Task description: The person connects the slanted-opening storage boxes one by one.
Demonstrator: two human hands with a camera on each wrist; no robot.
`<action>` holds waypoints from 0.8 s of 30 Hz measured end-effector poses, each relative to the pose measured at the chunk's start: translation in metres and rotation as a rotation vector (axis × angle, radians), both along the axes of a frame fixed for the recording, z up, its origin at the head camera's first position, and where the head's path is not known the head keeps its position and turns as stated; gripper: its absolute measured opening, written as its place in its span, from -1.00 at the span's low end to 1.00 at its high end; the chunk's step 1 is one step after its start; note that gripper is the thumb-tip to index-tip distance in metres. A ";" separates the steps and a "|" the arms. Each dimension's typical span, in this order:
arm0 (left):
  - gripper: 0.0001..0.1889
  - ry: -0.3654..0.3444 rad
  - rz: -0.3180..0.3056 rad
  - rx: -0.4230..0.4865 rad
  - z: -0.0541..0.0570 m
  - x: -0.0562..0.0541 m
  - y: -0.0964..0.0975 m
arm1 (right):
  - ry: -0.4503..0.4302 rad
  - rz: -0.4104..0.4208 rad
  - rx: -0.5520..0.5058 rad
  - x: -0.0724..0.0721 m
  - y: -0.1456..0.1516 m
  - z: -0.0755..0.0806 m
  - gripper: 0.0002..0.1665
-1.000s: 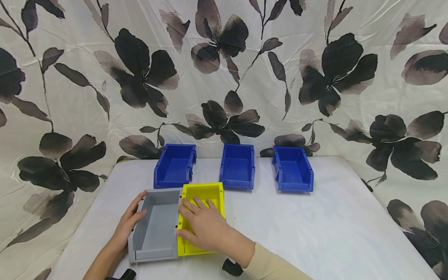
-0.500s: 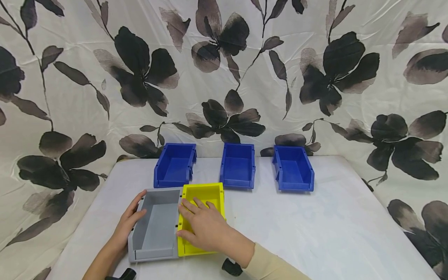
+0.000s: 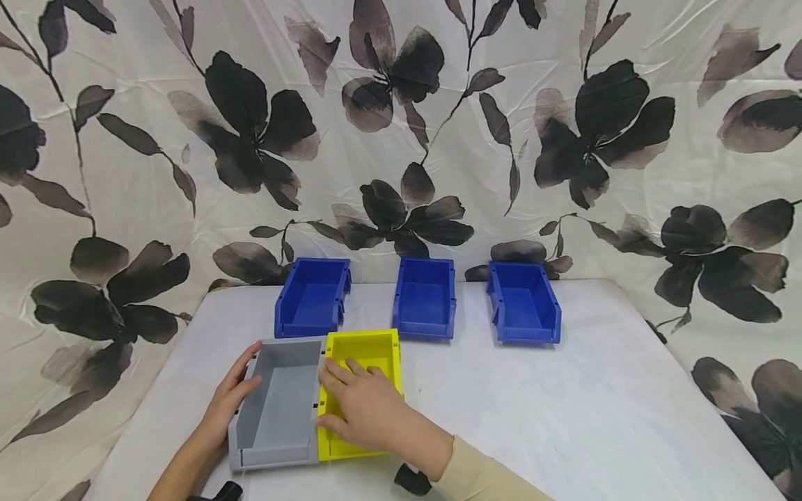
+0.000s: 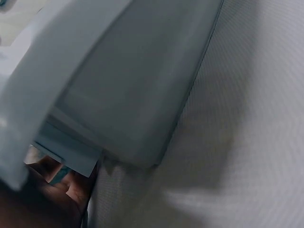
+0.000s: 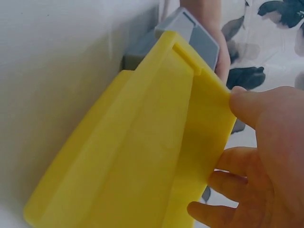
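Observation:
A grey plastic storage bin point(image 3: 285, 403) lies at the front left of the table, its long side right against a yellow bin point(image 3: 363, 341). At the grey bin's left wall is my left hand point(image 3: 228, 400), gripping it with the thumb over the rim and the fingers along the outside. My right hand point(image 3: 370, 410) reaches across the yellow bin, fingers extended and resting on the wall beside the grey bin. In the right wrist view, the thumb point(image 5: 244, 104) touches the yellow rim. The left wrist view shows the grey bin's outer side point(image 4: 137, 85) close up.
Three blue bins stand in a spaced row behind: a left one point(image 3: 311, 299), a middle one point(image 3: 425, 296) and a right one point(image 3: 525, 303). A floral cloth point(image 3: 388, 139) hangs behind the white table point(image 3: 532, 417). A black strap piece point(image 3: 412, 479) shows below the right wrist.
My right hand's fingers have shifted slightly toward me over the yellow bin. My left hand and the other bins look the same.

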State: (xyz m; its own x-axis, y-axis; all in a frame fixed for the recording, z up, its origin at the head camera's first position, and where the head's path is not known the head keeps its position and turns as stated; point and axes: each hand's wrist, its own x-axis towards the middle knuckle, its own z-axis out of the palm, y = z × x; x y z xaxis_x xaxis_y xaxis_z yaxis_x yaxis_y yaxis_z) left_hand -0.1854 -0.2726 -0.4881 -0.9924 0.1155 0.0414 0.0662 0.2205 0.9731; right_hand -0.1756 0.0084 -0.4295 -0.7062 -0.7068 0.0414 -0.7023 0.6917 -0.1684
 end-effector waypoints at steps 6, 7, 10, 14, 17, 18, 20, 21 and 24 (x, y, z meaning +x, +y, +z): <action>-0.36 -0.023 0.002 -0.002 -0.001 0.001 0.000 | -0.021 -0.007 -0.013 0.001 0.000 -0.002 -0.17; -0.36 -0.022 0.001 0.001 -0.001 0.001 -0.001 | -0.025 -0.008 -0.018 0.002 0.000 -0.003 -0.17; -0.36 -0.017 0.005 0.007 0.000 0.001 -0.002 | -0.029 -0.010 -0.035 0.002 -0.001 -0.005 -0.17; -0.36 -0.011 0.007 0.006 0.000 0.001 -0.003 | -0.023 -0.012 -0.038 0.001 -0.003 -0.005 -0.17; -0.36 -0.013 0.008 0.003 0.000 0.002 -0.003 | -0.018 -0.013 -0.032 0.001 -0.003 -0.004 -0.17; -0.36 -0.011 0.007 0.002 -0.001 0.001 -0.003 | -0.021 -0.014 -0.032 0.002 -0.003 -0.004 -0.17; -0.35 -0.010 0.003 -0.003 -0.001 0.001 -0.002 | -0.027 -0.014 -0.034 0.001 -0.002 -0.004 -0.16; -0.35 -0.010 0.001 -0.004 -0.001 0.001 -0.001 | -0.031 -0.012 -0.037 0.001 -0.002 -0.004 -0.16; -0.36 -0.005 0.001 -0.006 -0.001 0.001 -0.002 | -0.037 0.000 -0.050 -0.002 -0.001 -0.003 -0.15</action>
State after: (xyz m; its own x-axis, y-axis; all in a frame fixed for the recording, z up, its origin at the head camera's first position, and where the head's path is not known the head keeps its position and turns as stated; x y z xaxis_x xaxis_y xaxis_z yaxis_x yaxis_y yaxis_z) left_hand -0.1842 -0.2743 -0.4891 -0.9928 0.1147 0.0357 0.0611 0.2260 0.9722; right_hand -0.1776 0.0072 -0.4324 -0.7080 -0.7044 0.0506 -0.6948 0.6819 -0.2285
